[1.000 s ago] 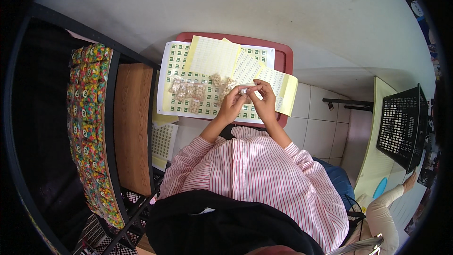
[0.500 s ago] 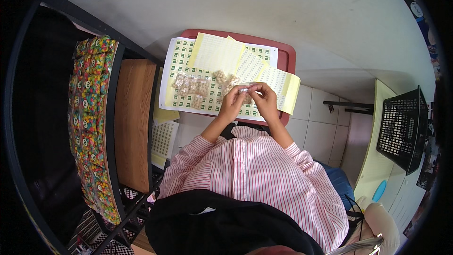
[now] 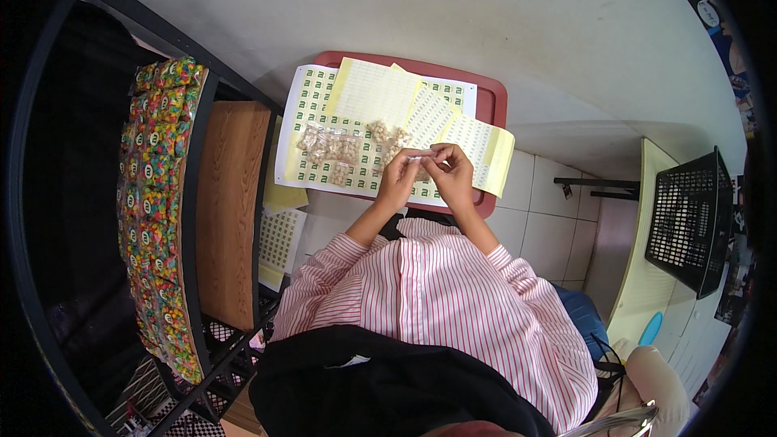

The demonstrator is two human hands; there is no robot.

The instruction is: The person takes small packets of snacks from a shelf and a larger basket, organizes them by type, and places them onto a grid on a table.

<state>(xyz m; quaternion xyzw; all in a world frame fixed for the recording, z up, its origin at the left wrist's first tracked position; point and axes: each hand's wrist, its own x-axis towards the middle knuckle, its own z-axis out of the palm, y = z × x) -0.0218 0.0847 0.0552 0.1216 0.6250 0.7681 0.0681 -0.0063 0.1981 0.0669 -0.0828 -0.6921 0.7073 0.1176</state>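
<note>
Bright, even daylight is falling on the pale wall (image 3: 453, 8) and the white sticker sheets (image 3: 364, 125). The dark metal shelving rack (image 3: 73, 194) on the left is sitting in shadow. Fisheye distortion is bending straight edges, and a black vignette is ringing the frame. Focus is staying sharp centrally.

Surface: we see a red tray (image 3: 495, 102).
On it: a white sticker sheet (image 3: 312, 117), pale yellow sheets (image 3: 368, 93), small clear bags (image 3: 326, 146), loose beige pieces (image 3: 387, 136).
</note>
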